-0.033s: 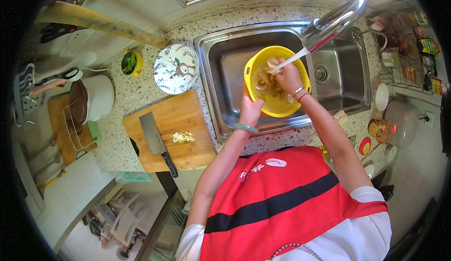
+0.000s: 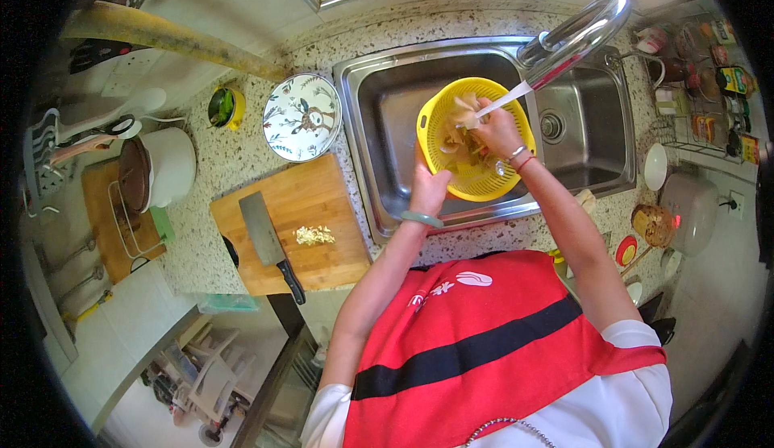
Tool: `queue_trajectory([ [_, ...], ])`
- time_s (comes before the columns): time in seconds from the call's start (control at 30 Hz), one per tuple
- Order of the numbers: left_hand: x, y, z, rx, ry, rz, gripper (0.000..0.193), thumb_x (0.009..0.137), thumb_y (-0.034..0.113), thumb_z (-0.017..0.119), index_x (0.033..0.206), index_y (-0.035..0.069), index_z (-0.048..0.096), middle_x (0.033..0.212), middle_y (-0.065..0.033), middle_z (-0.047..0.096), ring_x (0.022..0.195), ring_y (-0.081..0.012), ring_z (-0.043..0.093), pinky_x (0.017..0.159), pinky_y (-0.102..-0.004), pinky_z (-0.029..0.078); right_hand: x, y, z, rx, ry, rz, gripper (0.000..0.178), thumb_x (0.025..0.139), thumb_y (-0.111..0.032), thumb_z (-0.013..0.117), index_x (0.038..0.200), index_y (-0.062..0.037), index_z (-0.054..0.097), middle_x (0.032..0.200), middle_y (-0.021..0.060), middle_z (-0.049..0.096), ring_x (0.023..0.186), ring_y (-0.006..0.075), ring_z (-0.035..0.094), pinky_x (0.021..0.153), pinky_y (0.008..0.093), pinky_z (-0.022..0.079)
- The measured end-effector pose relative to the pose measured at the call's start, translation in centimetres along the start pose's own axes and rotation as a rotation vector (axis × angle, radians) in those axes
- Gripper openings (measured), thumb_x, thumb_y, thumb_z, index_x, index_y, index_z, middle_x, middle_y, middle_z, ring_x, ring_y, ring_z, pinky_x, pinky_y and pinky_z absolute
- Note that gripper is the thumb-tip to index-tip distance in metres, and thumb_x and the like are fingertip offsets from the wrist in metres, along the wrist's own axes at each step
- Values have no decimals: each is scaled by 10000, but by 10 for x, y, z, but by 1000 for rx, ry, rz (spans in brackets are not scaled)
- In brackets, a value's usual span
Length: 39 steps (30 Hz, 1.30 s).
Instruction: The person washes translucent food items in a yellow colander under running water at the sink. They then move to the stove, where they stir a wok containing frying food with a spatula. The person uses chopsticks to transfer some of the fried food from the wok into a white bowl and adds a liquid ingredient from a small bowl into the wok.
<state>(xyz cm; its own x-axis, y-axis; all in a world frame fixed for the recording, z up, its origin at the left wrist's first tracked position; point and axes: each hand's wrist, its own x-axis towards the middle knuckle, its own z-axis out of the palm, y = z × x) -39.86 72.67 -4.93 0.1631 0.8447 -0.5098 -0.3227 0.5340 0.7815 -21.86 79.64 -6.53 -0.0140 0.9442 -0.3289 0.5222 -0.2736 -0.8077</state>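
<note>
A yellow colander [image 2: 432, 158] is held over the left basin of the steel sink [image 2: 387, 154]. My left hand [image 2: 430, 188] grips its near left rim, thumb on the edge and the other fingers mostly hidden. Inside it lie wet, brownish food pieces [image 2: 459, 151], their kind unclear. My right hand [image 2: 498, 132] reaches into the colander, fingers closed on a pale, thin food piece [image 2: 467, 111]. Water from the curved chrome faucet [image 2: 576, 49] runs down onto that piece and my fingers.
On the left, a wooden cutting board [image 2: 330, 198] bears a cleaver [image 2: 262, 226] and chopped pale bits [image 2: 314, 235]. Behind it are a deer-patterned plate [image 2: 303, 118] and a yellow cup [image 2: 235, 109] with something green. A spice rack [image 2: 701, 126] stands right of the sink.
My right hand has shifted slightly within the colander, and the pale piece at its fingers has risen a little toward the faucet stream. My left hand keeps its hold.
</note>
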Motion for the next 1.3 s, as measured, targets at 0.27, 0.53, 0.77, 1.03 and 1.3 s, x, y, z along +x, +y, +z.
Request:
queue_trajectory([
  [0.27,4,10,-2,36,8,91,873,688,-197,435,1478,124,251,1361,-99,453,1257,-223,453,1021,-312,415,6,11,-30,310,-43,-56,472,782,-147,724,1221,-33,592,1110,92,662,980,132,623,850,281,501],
  [0.53,4,8,-4,25,12,91,934,679,-191,463,1508,145,196,1392,-100,437,1262,-225,449,1021,-318,413,-41,-11,22,-571,-181,-697,122,736,-188,677,842,-162,622,1047,80,580,1064,314,533,848,391,466],
  [0.77,4,2,-4,48,73,154,941,685,-206,462,1510,152,188,1440,-104,381,1296,-225,414,1051,-319,386,-22,-26,-31,34,21,-396,319,790,-32,645,1110,-45,642,1212,128,597,1108,277,588,947,346,468],
  [1.03,-1,-3,22,130,104,305,959,679,-209,447,1517,163,163,1452,-113,364,1308,-248,401,1065,-328,370,-39,15,35,-154,17,-138,771,657,-345,814,1282,-44,479,1164,234,512,1083,372,534,946,398,446],
  [1.3,0,-4,2,11,73,156,860,695,-180,436,1475,125,238,1364,-103,439,1251,-237,460,1032,-343,411,-25,-49,4,55,-128,59,357,776,-252,768,1064,-61,679,828,23,594,741,53,520,672,218,455],
])
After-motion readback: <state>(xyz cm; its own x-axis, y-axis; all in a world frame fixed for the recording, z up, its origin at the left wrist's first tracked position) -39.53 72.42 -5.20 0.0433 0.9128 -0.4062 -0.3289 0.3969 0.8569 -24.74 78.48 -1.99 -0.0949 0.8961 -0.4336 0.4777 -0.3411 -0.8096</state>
